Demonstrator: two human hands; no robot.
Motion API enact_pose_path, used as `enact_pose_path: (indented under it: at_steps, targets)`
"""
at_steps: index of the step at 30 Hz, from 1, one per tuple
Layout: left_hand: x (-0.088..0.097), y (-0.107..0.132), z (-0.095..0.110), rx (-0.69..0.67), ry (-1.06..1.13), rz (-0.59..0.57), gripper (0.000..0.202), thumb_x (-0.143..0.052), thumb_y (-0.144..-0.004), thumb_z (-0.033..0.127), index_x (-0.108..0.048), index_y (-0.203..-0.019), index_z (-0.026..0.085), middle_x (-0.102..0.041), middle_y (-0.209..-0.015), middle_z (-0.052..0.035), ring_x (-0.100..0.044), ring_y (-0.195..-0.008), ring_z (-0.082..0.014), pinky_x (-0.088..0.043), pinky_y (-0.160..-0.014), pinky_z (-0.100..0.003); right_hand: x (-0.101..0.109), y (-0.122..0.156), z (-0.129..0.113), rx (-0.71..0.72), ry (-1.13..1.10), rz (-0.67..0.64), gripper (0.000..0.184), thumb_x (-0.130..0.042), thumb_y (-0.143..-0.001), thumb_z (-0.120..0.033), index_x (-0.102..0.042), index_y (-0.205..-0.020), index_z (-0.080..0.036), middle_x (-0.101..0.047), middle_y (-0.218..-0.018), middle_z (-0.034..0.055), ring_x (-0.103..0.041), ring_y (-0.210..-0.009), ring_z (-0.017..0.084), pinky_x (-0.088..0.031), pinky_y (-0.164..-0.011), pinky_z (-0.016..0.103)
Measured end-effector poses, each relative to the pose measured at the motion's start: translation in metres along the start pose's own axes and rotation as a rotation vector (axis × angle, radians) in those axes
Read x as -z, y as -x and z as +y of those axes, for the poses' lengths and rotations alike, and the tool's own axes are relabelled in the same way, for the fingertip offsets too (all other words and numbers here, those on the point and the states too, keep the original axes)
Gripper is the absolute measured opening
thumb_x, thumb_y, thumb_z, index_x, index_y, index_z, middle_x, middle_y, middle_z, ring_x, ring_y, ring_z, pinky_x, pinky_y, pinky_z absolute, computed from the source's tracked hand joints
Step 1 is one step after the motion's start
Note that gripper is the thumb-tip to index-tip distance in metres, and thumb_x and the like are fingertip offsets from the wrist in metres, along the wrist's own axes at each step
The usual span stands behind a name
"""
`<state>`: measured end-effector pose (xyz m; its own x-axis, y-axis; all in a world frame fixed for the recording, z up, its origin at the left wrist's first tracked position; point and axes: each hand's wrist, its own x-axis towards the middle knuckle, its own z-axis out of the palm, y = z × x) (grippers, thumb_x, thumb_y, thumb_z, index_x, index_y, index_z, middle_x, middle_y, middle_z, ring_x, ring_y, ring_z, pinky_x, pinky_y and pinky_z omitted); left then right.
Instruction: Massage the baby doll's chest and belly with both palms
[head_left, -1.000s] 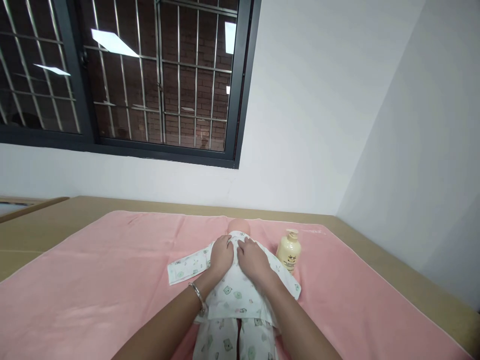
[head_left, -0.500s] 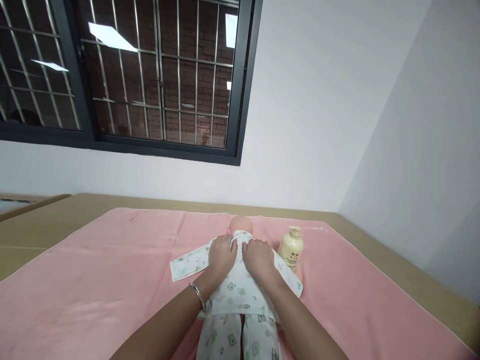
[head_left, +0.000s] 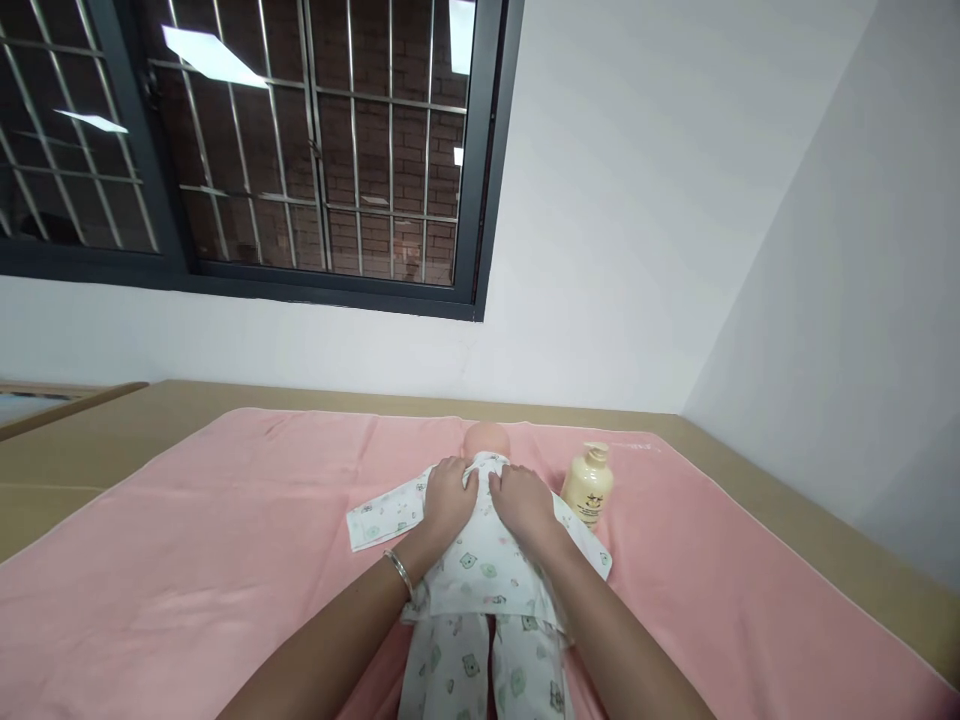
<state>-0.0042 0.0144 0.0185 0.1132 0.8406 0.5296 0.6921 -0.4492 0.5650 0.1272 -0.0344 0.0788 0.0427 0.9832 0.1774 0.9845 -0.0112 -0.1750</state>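
Note:
A baby doll [head_left: 486, 440] lies on its back on a pink towel [head_left: 187, 560], dressed in a white printed top and trousers [head_left: 480, 590]. My left hand [head_left: 446, 497] rests on the doll's chest at the left of the collar, fingers curled onto the cloth. A silver bracelet sits on that wrist. My right hand [head_left: 523, 503] lies on the right side of the chest, fingers bent onto the fabric near the collar. The fingertips of both hands nearly meet at the neckline. One sleeve [head_left: 379, 517] lies spread out to the left.
A cream pump bottle [head_left: 588, 485] stands upright on the towel just right of the doll's shoulder. The towel covers a tan surface [head_left: 787, 520] set against white walls. A barred dark window [head_left: 300, 150] is above.
The view has tilted slightly, so the doll and bottle sit a bit higher in the picture. Both hands stay on the doll's chest near the collar with little change.

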Motion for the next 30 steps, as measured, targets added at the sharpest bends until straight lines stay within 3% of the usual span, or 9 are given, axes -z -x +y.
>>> enact_pose_path:
  at_steps: [4, 7, 12, 18, 21, 26, 30]
  targets:
    - [0.001, -0.004, 0.002, -0.015, -0.037, -0.07, 0.026, -0.045, -0.091, 0.032, -0.063, -0.103, 0.018, -0.068, -0.103, -0.0094, -0.061, -0.101, -0.0251, -0.044, -0.091, -0.039, 0.001, -0.003, 0.008, 0.018, -0.002, -0.004, 0.053, -0.025, -0.099, -0.044, -0.064, -0.114, -0.012, -0.065, -0.117, 0.0152, -0.057, -0.112, 0.026, -0.034, -0.096, 0.037]
    - [0.002, -0.004, 0.003, -0.039, -0.032, -0.095, 0.028, -0.043, -0.092, 0.033, -0.063, -0.105, 0.018, -0.068, -0.105, -0.0092, -0.06, -0.103, -0.0248, -0.043, -0.092, -0.039, 0.0, 0.001, 0.004, 0.019, 0.028, 0.005, 0.05, -0.025, -0.099, -0.039, -0.064, -0.112, -0.009, -0.065, -0.115, 0.0188, -0.057, -0.112, 0.027, -0.032, -0.098, 0.039]
    - [0.003, 0.0, 0.004, 0.0, -0.067, -0.026, 0.026, -0.046, -0.09, 0.033, -0.064, -0.102, 0.018, -0.069, -0.099, -0.0091, -0.061, -0.101, -0.0254, -0.043, -0.092, -0.039, -0.003, 0.004, -0.003, 0.022, 0.053, 0.02, 0.047, -0.027, -0.098, -0.031, -0.065, -0.107, -0.003, -0.065, -0.11, 0.0248, -0.057, -0.111, 0.03, -0.029, -0.1, 0.041]
    - [0.005, -0.001, 0.004, 0.024, 0.003, -0.106, 0.033, -0.044, -0.091, 0.032, -0.063, -0.113, 0.017, -0.067, -0.115, -0.0094, -0.059, -0.111, -0.0246, -0.041, -0.1, -0.038, -0.003, -0.005, 0.011, 0.061, 0.004, 0.007, 0.047, -0.026, -0.099, -0.038, -0.06, -0.118, -0.012, -0.062, -0.124, 0.0146, -0.053, -0.117, 0.024, -0.031, -0.1, 0.037]
    - [0.004, 0.001, 0.002, 0.05, 0.018, -0.07, 0.031, -0.044, -0.09, 0.032, -0.066, -0.106, 0.018, -0.069, -0.111, -0.009, -0.06, -0.108, -0.0246, -0.043, -0.099, -0.038, -0.002, -0.002, 0.008, 0.053, 0.018, 0.017, 0.047, -0.026, -0.099, -0.038, -0.062, -0.116, -0.012, -0.065, -0.118, 0.0158, -0.056, -0.114, 0.025, -0.029, -0.102, 0.039]
    - [0.002, 0.002, 0.0, 0.037, -0.014, -0.027, 0.03, -0.044, -0.089, 0.032, -0.066, -0.104, 0.019, -0.069, -0.108, -0.0096, -0.06, -0.107, -0.0258, -0.044, -0.097, -0.04, -0.001, 0.002, -0.001, 0.053, 0.077, 0.042, 0.051, -0.026, -0.099, -0.033, -0.069, -0.096, -0.006, -0.069, -0.096, 0.0218, -0.062, -0.1, 0.03, -0.025, -0.104, 0.047]
    - [0.004, 0.0, -0.001, -0.003, 0.0, -0.097, 0.036, -0.041, -0.09, 0.031, -0.063, -0.114, 0.017, -0.066, -0.119, -0.0097, -0.058, -0.113, -0.0248, -0.041, -0.102, -0.039, -0.001, 0.003, 0.002, 0.064, 0.061, 0.058, 0.049, -0.024, -0.099, -0.033, -0.064, -0.111, -0.006, -0.064, -0.115, 0.0215, -0.058, -0.109, 0.029, -0.031, -0.1, 0.045]
